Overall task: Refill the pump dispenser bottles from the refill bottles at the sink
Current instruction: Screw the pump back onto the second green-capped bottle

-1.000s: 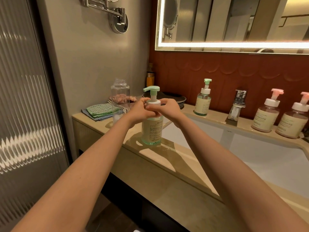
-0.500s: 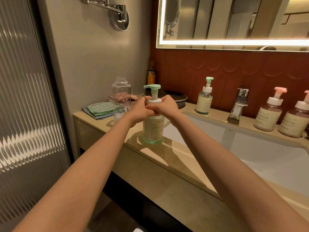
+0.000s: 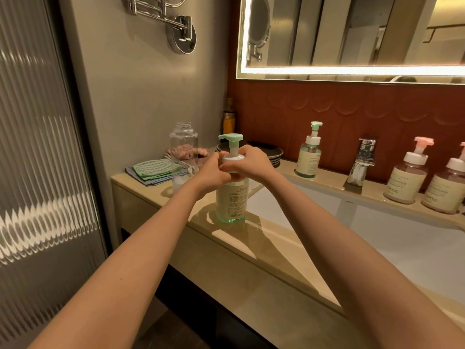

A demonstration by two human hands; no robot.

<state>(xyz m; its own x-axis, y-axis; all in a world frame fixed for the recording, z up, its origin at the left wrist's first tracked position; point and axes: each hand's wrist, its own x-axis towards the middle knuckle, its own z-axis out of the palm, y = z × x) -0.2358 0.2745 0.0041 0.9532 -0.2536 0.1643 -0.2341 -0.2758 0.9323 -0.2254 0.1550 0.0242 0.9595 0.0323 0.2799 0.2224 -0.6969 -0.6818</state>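
Just left of the white sink [image 3: 392, 238], a green pump bottle [image 3: 232, 200] stands upright. Left hand [image 3: 213, 173] and right hand [image 3: 249, 161] both curl their fingers around its white collar [image 3: 233, 157]. Best to brace with one hand and twist with the other, keeping the bottle level.

A beige stone countertop [image 3: 276, 268] holds a white sink basin [image 3: 402, 243], with a chrome faucet [image 3: 362, 162] on its back ledge. Just left of the faucet stands a small green-pump bottle [image 3: 309, 153]. Farther left are stacked dark plates [image 3: 273, 153] and, in the corner, an amber bottle [image 3: 229, 119]. Farthest left of the faucet lie folded cloths [image 3: 156, 170], with an uncapped clear bottle [image 3: 183, 152] just beside them. Left and forward of the faucet stands a large green-pump bottle [image 3: 232, 200]. Right of the faucet stand a pink-pump bottle [image 3: 407, 177] and a second pink-pump bottle [image 3: 445, 190].
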